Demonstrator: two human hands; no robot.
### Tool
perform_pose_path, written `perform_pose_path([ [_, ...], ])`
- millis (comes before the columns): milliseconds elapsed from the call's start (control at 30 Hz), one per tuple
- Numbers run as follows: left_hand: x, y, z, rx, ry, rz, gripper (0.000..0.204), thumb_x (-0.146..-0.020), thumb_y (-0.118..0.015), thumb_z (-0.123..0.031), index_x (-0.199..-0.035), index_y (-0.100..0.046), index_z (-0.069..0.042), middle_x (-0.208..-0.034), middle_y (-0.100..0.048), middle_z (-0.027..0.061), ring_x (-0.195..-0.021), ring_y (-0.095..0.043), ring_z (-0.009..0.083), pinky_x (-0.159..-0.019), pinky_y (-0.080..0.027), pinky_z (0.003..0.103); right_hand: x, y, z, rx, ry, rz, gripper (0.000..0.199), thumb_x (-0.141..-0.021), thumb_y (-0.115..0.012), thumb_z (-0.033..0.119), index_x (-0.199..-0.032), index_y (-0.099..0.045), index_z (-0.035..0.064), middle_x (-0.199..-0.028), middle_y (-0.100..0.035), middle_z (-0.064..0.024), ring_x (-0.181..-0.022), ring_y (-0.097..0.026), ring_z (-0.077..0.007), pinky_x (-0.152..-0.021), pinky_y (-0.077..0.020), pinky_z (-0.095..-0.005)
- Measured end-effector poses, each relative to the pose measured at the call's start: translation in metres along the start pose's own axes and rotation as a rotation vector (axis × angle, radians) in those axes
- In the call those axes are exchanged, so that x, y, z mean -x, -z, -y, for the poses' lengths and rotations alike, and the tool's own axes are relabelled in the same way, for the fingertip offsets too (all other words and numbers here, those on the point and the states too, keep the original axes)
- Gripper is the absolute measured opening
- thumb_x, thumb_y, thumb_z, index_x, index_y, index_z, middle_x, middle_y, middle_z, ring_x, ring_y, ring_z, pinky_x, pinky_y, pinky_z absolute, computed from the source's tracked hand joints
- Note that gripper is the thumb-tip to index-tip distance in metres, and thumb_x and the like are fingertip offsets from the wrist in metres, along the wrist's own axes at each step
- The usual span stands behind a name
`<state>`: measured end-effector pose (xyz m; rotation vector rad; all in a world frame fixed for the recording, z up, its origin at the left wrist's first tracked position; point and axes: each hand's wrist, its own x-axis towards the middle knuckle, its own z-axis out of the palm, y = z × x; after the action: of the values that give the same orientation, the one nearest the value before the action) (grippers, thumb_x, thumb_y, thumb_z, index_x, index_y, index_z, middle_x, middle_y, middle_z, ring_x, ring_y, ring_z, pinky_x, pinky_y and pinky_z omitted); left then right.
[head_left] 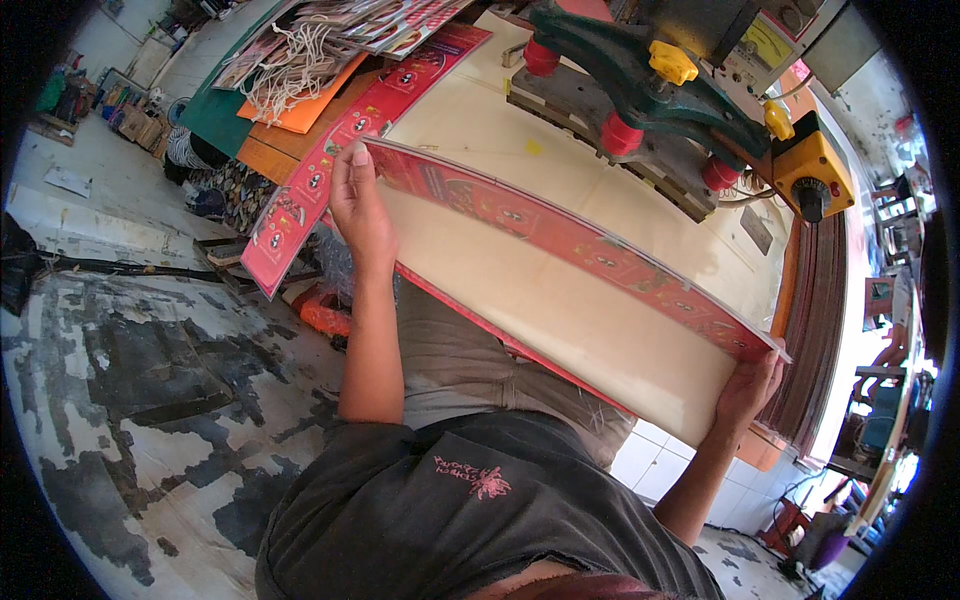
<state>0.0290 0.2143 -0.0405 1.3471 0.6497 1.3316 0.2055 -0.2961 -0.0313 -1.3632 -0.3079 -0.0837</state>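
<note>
1. Two hands in play: the left hand (360, 205) and the right hand (748, 388), one at each end of a single stack of red printed sheets (560, 235).
2. One more red printed strip (345, 140) lies alone on the surface (480, 110).
3. One orange sheet (305, 110) sits there too, with one bundle of white cords (295, 65) on top.
4. On the green machine (650, 90), count three red cylinders (620, 133) and two yellow knobs (672, 62).
5. One yellow switch box (815, 170), off to the right.
</note>
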Motion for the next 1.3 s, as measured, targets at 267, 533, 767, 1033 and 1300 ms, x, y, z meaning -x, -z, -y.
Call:
perform_pose_path([
  [267, -0.001, -0.001, -0.003, 0.176, -0.073, 0.077, 0.027, -0.112, -0.052, -0.030, -0.108, -0.061, -0.004, -0.107, -0.070, 0.0084, -0.099, -0.063, 0.0146, -0.090, -0.048, 0.032, -0.002, -0.002, 0.007, -0.167, 0.035, 0.166, 0.054, -0.110, -0.045, 0.055, -0.099, -0.056, 0.0031, -0.100, -0.059, -0.0127, -0.098, -0.057, -0.0213, -0.094, -0.0460, -0.0359],
  [533, 0.000, -0.001, -0.002, 0.134, -0.063, 0.113, 0.026, -0.113, -0.051, -0.029, -0.110, -0.059, -0.005, -0.105, -0.070, 0.0095, -0.098, -0.065, 0.0160, -0.090, -0.048, 0.031, -0.001, -0.001, 0.008, -0.157, 0.016, 0.103, 0.055, -0.110, -0.042, 0.055, -0.093, -0.056, 0.0042, -0.100, -0.059, -0.0136, -0.096, -0.054, -0.0220, -0.092, -0.0423, -0.0356],
  [767, 0.000, 0.001, -0.001, 0.190, -0.095, -0.018, 0.020, -0.110, -0.057, -0.024, -0.113, -0.057, -0.004, -0.105, -0.066, 0.0086, -0.099, -0.067, 0.0194, -0.092, -0.054, 0.036, -0.003, -0.005, 0.007, -0.157, 0.039, 0.076, 0.055, -0.110, -0.043, 0.055, -0.095, -0.056, 0.0039, -0.097, -0.058, -0.0136, -0.097, -0.055, -0.0239, -0.092, -0.0420, -0.0383],
  [1033, 0.001, -0.005, -0.005, 0.236, -0.148, -0.008, 0.016, -0.110, -0.057, -0.020, -0.109, -0.055, -0.005, -0.102, -0.069, 0.0099, -0.099, -0.067, 0.0198, -0.091, -0.054, 0.036, 0.000, -0.006, 0.010, -0.157, 0.027, 0.053, 0.056, -0.108, -0.046, 0.058, -0.093, -0.056, 0.0045, -0.095, -0.057, -0.0116, -0.095, -0.054, -0.0233, -0.091, -0.0419, -0.0372],
  [1300, -0.003, 0.005, 0.003, 0.241, -0.165, 0.019, 0.017, -0.110, -0.057, -0.021, -0.107, -0.056, -0.004, -0.105, -0.070, 0.0106, -0.102, -0.070, 0.0220, -0.093, -0.056, 0.037, 0.000, -0.011, 0.010, -0.141, 0.030, 0.078, 0.053, -0.107, -0.050, 0.056, -0.094, -0.054, 0.0043, -0.096, -0.057, -0.0126, -0.095, -0.054, -0.0221, -0.091, -0.0433, -0.0369],
])
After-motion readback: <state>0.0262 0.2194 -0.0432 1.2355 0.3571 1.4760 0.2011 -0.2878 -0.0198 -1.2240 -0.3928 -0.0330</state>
